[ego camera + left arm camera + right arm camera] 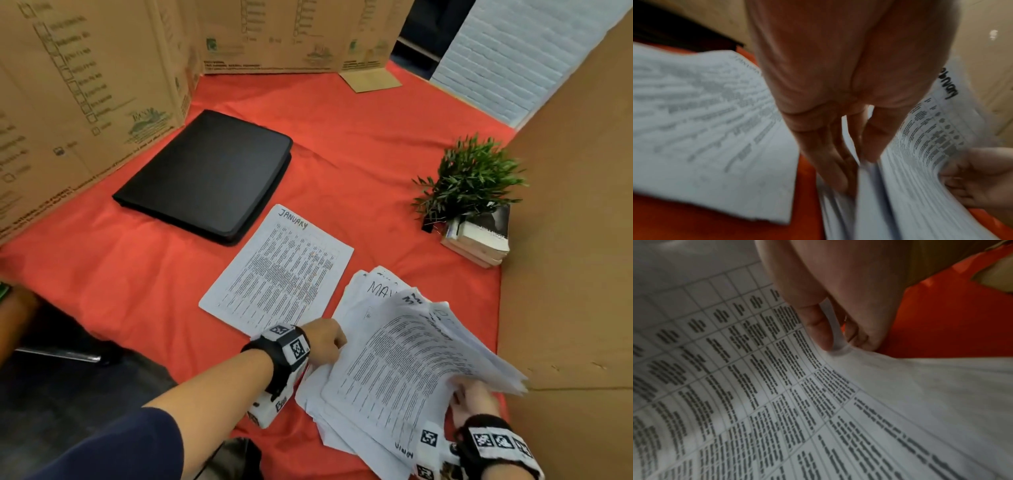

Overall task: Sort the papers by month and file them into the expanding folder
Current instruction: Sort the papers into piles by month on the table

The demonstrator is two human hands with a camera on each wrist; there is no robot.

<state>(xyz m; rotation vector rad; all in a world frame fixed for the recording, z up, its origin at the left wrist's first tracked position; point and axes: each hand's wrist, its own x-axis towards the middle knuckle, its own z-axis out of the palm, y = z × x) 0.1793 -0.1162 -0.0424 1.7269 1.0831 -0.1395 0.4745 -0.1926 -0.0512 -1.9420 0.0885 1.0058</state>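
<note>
Papers (pixel 404 359) lie fanned at lower right of the head view; we cannot count them. Our right hand (pixel 474 399) pinches lifted sheets; our left hand (pixel 323 339) slips straight fingers (pixel 830 162) between them. One January sheet (pixel 277 274) lies mid-frame, one closed black folder (pixel 209 174) upper left.

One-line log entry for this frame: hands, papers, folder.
left hand: fingers slipped into paper stack | right hand: lifting upper sheets' edge | January sheet: set aside on red cloth | black folder: closed, untouched
</note>
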